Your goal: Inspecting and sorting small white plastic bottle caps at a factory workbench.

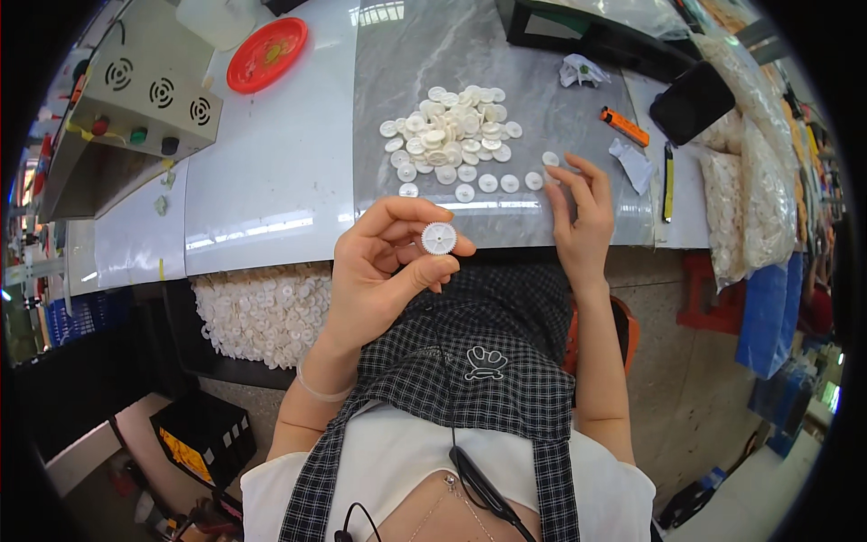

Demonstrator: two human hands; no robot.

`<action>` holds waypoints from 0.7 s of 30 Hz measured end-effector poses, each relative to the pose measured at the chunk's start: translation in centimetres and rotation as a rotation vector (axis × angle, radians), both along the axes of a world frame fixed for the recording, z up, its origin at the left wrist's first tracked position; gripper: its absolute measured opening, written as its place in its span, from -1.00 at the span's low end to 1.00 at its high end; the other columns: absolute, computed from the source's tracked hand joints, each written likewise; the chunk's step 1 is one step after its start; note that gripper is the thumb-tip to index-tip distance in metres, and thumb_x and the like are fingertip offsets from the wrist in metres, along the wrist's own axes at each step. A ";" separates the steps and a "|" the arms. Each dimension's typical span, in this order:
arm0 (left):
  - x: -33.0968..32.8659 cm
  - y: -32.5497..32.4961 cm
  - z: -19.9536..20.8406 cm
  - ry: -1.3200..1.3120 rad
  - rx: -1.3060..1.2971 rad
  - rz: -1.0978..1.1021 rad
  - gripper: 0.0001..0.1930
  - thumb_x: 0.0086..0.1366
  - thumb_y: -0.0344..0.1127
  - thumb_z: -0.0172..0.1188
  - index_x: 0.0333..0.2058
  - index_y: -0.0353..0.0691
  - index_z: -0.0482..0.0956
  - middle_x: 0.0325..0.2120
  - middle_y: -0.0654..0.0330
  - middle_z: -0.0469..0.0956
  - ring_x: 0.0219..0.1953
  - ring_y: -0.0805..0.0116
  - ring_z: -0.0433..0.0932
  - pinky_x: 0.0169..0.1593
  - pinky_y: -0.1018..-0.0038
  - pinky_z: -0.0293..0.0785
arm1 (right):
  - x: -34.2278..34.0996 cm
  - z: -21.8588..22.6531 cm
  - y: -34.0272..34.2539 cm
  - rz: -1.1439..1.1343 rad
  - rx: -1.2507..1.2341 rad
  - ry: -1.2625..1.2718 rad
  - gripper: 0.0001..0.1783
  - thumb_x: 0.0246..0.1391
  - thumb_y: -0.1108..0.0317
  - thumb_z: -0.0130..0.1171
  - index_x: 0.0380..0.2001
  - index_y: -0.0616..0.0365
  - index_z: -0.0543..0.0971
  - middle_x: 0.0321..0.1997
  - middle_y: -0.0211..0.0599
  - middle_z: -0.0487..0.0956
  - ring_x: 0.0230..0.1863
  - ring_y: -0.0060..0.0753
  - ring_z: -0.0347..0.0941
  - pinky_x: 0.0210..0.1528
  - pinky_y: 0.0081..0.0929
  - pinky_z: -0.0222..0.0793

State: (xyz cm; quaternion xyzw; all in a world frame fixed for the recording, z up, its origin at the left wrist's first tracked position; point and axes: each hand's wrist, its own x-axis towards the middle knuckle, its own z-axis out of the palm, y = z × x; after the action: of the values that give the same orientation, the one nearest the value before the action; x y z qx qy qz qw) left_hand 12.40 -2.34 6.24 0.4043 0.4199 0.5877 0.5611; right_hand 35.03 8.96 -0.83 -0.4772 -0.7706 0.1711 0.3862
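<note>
A white toothed plastic gear [439,238] is pinched between the thumb and fingers of my left hand [384,257], held up in front of the table's near edge with its flat face showing. My right hand [585,212] reaches over the grey tabletop, fingers apart and curved. Its fingertips are right beside a single white gear [550,158]; whether they touch it I cannot tell. Ahead of my hands lies a heap of similar white gears [456,126]. Several loose ones, such as this gear [488,183], form a rough row along the heap's near side.
At the left stand a grey metal control box [149,90] and a red plate [266,56]. Below the table edge, a black bin holds many white parts [262,312]. On the right lie an orange lighter [624,126], a yellow-black cutter [668,183], a black phone-like object [693,103] and filled plastic bags [745,203].
</note>
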 end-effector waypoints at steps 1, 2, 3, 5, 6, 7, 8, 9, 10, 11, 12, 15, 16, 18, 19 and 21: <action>0.1 0.1 -0.1 0.001 -0.003 -0.005 -0.68 0.22 -0.56 0.26 -0.05 -0.35 0.43 -0.28 0.03 0.65 -0.38 0.57 0.58 -0.33 0.69 0.51 | 0.1 0.0 -0.3 -0.012 0.015 0.020 -0.76 0.03 0.49 0.27 -0.17 0.14 0.63 0.03 -0.24 0.57 -0.02 -0.22 0.47 0.00 -0.36 0.39; 0.1 0.1 -0.2 -0.022 -0.004 -0.011 -0.68 0.22 -0.55 0.26 -0.05 -0.35 0.43 -0.28 0.03 0.64 -0.38 0.57 0.58 -0.33 0.69 0.52 | 0.3 0.0 -0.7 -0.022 0.031 0.040 -0.74 0.02 0.48 0.29 -0.16 0.12 0.63 0.02 -0.25 0.57 -0.01 -0.21 0.47 0.01 -0.35 0.39; 0.2 0.1 -0.3 -0.046 -0.005 -0.014 -0.68 0.23 -0.55 0.26 -0.05 -0.34 0.43 -0.28 0.04 0.64 -0.37 0.57 0.58 -0.33 0.68 0.52 | 0.4 0.0 -1.1 -0.023 0.027 0.040 -0.74 0.02 0.48 0.29 -0.16 0.12 0.63 0.02 -0.25 0.57 -0.01 -0.21 0.47 0.01 -0.35 0.39; 0.4 0.1 -0.6 -0.054 -0.023 -0.023 -0.68 0.23 -0.54 0.26 -0.05 -0.34 0.43 -0.28 0.03 0.64 -0.37 0.57 0.58 -0.32 0.68 0.52 | 0.6 -0.1 -2.0 0.075 0.114 0.008 -0.69 -0.06 0.43 0.36 -0.17 0.11 0.63 0.04 -0.29 0.57 0.01 -0.20 0.46 0.00 -0.32 0.38; 0.4 0.1 -0.8 -0.061 -0.038 -0.034 -0.68 0.24 -0.53 0.26 -0.04 -0.34 0.43 -0.27 0.03 0.64 -0.36 0.56 0.58 -0.32 0.68 0.52 | 0.5 -0.1 -2.5 0.076 0.111 0.009 -0.69 -0.06 0.43 0.36 -0.17 0.11 0.63 0.04 -0.29 0.57 0.01 -0.20 0.46 0.00 -0.32 0.38; 0.5 0.1 -0.9 -0.060 -0.042 -0.032 -0.68 0.24 -0.53 0.26 -0.04 -0.34 0.43 -0.27 0.03 0.64 -0.36 0.56 0.58 -0.32 0.68 0.52 | 0.2 0.1 -3.1 0.140 0.117 -0.022 -0.64 -0.09 0.43 0.38 -0.14 0.10 0.62 0.06 -0.29 0.57 0.06 -0.20 0.45 0.04 -0.32 0.36; 0.6 0.0 -1.1 -0.041 -0.044 -0.034 -0.68 0.24 -0.53 0.25 -0.03 -0.34 0.43 -0.27 0.04 0.64 -0.36 0.56 0.58 -0.32 0.69 0.52 | -0.1 0.3 -3.4 0.205 0.124 -0.052 -0.58 -0.12 0.42 0.40 -0.10 0.08 0.62 0.09 -0.28 0.57 0.12 -0.20 0.43 0.08 -0.31 0.34; 0.6 0.0 -1.2 -0.022 -0.045 -0.041 -0.67 0.25 -0.53 0.24 -0.02 -0.35 0.43 -0.26 0.04 0.64 -0.36 0.56 0.58 -0.32 0.69 0.52 | -0.6 0.5 -3.5 0.201 0.122 -0.050 -0.58 -0.12 0.42 0.40 -0.10 0.08 0.62 0.09 -0.28 0.57 0.12 -0.20 0.43 0.08 -0.31 0.34; 0.6 0.0 -1.3 -0.019 -0.048 -0.045 -0.67 0.25 -0.53 0.24 -0.02 -0.35 0.43 -0.26 0.04 0.64 -0.36 0.56 0.58 -0.32 0.69 0.52 | -1.0 0.7 -3.7 0.222 0.119 -0.108 -0.55 -0.17 0.38 0.43 -0.10 0.08 0.62 0.11 -0.31 0.57 0.12 -0.22 0.43 0.09 -0.33 0.32; 0.6 -0.1 -1.3 -0.010 -0.060 -0.042 -0.67 0.25 -0.53 0.24 -0.02 -0.35 0.43 -0.26 0.04 0.63 -0.35 0.56 0.58 -0.32 0.69 0.53 | -1.2 0.7 -3.8 0.243 0.115 -0.167 -0.51 -0.21 0.34 0.46 -0.11 0.07 0.62 0.12 -0.34 0.57 0.13 -0.24 0.43 0.10 -0.35 0.30; 0.6 -0.2 -1.3 -0.001 -0.072 -0.039 -0.67 0.25 -0.53 0.24 -0.02 -0.35 0.43 -0.25 0.05 0.63 -0.35 0.55 0.58 -0.32 0.69 0.53 | -1.1 0.3 -3.7 0.277 0.118 -0.174 -0.47 -0.25 0.24 0.48 -0.11 0.06 0.62 0.11 -0.39 0.57 0.13 -0.27 0.43 0.11 -0.38 0.28; 0.5 -0.3 -1.5 0.006 -0.072 -0.023 -0.67 0.26 -0.53 0.23 -0.01 -0.36 0.43 -0.25 0.05 0.62 -0.35 0.55 0.57 -0.33 0.68 0.53 | -0.3 -0.9 -3.8 0.340 0.088 -0.121 -0.44 -0.27 0.17 0.50 -0.11 0.06 0.62 0.12 -0.39 0.57 0.13 -0.28 0.43 0.13 -0.36 0.26; 0.4 -0.3 -1.6 0.006 -0.073 -0.024 -0.67 0.26 -0.53 0.23 -0.01 -0.36 0.43 -0.25 0.05 0.62 -0.35 0.55 0.57 -0.33 0.68 0.53 | -0.3 -0.9 -3.9 0.340 0.087 -0.121 -0.44 -0.27 0.17 0.50 -0.11 0.06 0.62 0.12 -0.39 0.57 0.13 -0.28 0.43 0.13 -0.36 0.26; 0.3 -0.4 -2.0 -0.035 -0.097 0.004 -0.66 0.26 -0.53 0.23 0.00 -0.37 0.42 -0.26 0.03 0.61 -0.37 0.55 0.56 -0.35 0.68 0.54 | -0.4 -0.6 -4.2 0.284 0.115 -0.100 -0.35 -0.31 0.10 0.50 -0.05 0.04 0.59 0.16 -0.39 0.54 0.18 -0.28 0.39 0.17 -0.31 0.23; 0.3 -0.4 -2.1 -0.036 -0.099 0.002 -0.66 0.26 -0.53 0.23 0.00 -0.37 0.42 -0.26 0.03 0.61 -0.37 0.55 0.56 -0.35 0.68 0.54 | -0.7 -0.2 -4.1 0.282 0.113 -0.100 -0.35 -0.31 0.10 0.50 -0.05 0.04 0.59 0.16 -0.39 0.54 0.18 -0.28 0.39 0.17 -0.31 0.23; 0.4 -0.4 -2.2 -0.040 -0.127 0.043 -0.64 0.23 -0.52 0.23 0.00 -0.38 0.43 -0.32 0.04 0.60 -0.48 0.48 0.54 -0.43 0.61 0.52 | -1.5 1.0 -3.7 0.241 0.084 -0.152 -0.27 -0.33 0.06 0.50 0.00 0.03 0.55 0.20 -0.39 0.50 0.24 -0.28 0.34 0.21 -0.28 0.18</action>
State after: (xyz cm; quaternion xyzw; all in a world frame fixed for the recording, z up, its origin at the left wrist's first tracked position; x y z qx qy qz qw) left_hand 12.83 -2.76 4.00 0.3470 0.4539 0.5798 0.5809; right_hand 33.51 5.29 0.12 -0.3762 -0.8559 0.1471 0.3230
